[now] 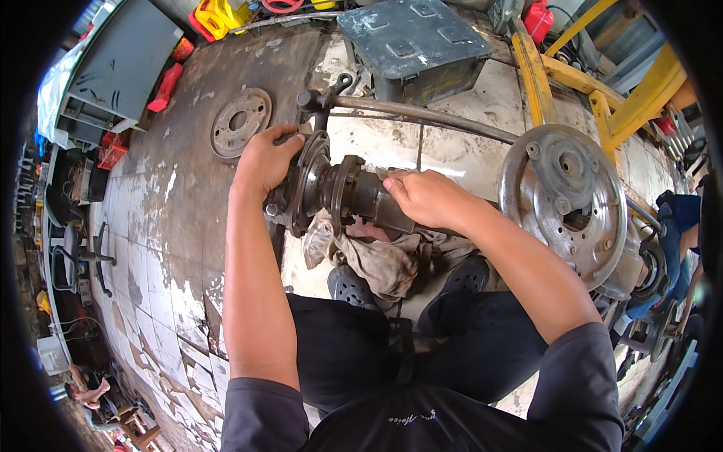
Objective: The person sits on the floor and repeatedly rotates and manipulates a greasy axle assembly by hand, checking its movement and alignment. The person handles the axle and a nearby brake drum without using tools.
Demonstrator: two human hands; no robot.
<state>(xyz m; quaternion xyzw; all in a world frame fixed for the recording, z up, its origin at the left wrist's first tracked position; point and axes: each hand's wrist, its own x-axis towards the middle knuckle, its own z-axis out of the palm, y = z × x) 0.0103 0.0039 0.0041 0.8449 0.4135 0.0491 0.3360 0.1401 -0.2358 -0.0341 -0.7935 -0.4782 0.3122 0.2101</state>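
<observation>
A greasy vehicle axle [380,207] lies crosswise in front of me, with a flanged steering knuckle [307,177] at its left end. My left hand [265,162] is closed over the outer edge of that knuckle, its fingertips hidden behind the metal. Around the thick axle tube my right hand [423,197] is closed, thumb on top and most fingers out of sight. Below the tube hangs a dirty rag [376,260], close above my feet. A long steering rod [429,114] runs behind the axle toward a round metal backing plate [561,203] on the right.
A loose round plate [241,123] lies on the floor at the far left. Beyond the axle stands a dark lidded box [414,41]. Yellow metal framing [561,71] rises at the back right. Another person's leg [678,241] shows at the right edge; a grey cabinet [124,64] stands far left.
</observation>
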